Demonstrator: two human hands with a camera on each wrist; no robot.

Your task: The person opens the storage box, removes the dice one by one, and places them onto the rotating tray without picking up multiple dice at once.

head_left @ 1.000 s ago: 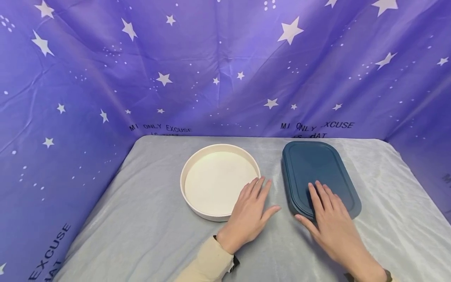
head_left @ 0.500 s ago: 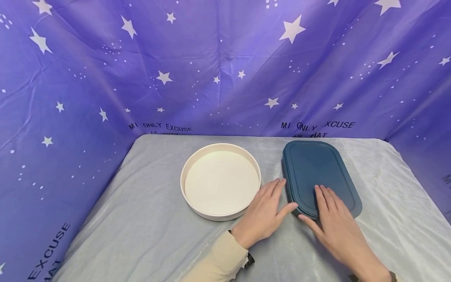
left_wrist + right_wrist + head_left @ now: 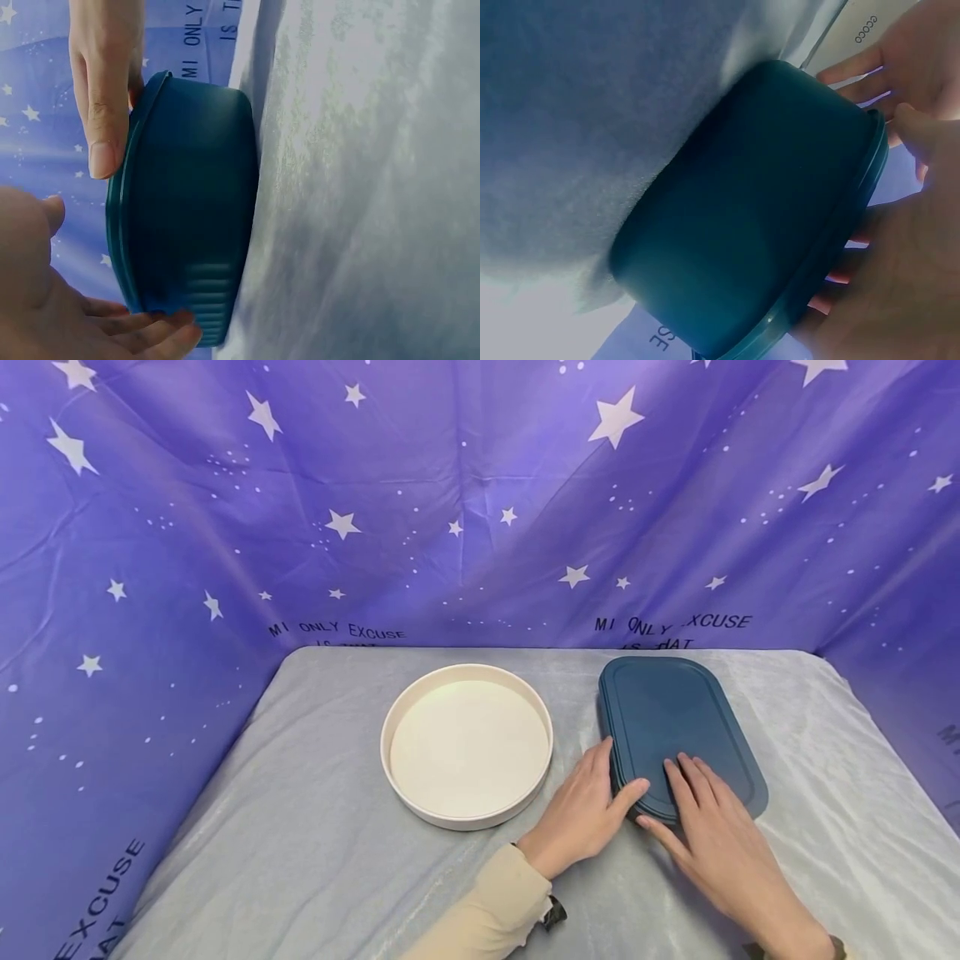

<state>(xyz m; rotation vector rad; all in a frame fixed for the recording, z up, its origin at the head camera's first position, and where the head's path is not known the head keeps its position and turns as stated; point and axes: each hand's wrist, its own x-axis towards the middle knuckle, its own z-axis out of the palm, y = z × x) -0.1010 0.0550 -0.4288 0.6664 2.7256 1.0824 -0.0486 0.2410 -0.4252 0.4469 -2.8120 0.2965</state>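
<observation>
A dark blue-green rectangular box with a fitted lid [image 3: 667,718] lies on the grey cloth at the right. Over the near part of that lid, my right hand [image 3: 720,847] is spread with its fingers extended, its thumb at the near edge. My left hand [image 3: 577,818] is at the box's left side, thumb near the lid's corner. In the left wrist view the left fingers [image 3: 154,334] reach along the ribbed side wall of the box [image 3: 187,180]. The right wrist view shows the box's deep near wall [image 3: 735,217], both hands beyond its rim.
To the left of the box sits a round cream-coloured tray [image 3: 468,747] with a low rim; its outer wall carries lettering in the right wrist view. Purple starry curtains [image 3: 420,493] hang behind and at both sides of the cloth-covered table [image 3: 300,827].
My left hand has moved right, from beside the round tray's rim to the left side of the box. My right hand has stayed at the lid, its fingers shifting only slightly.
</observation>
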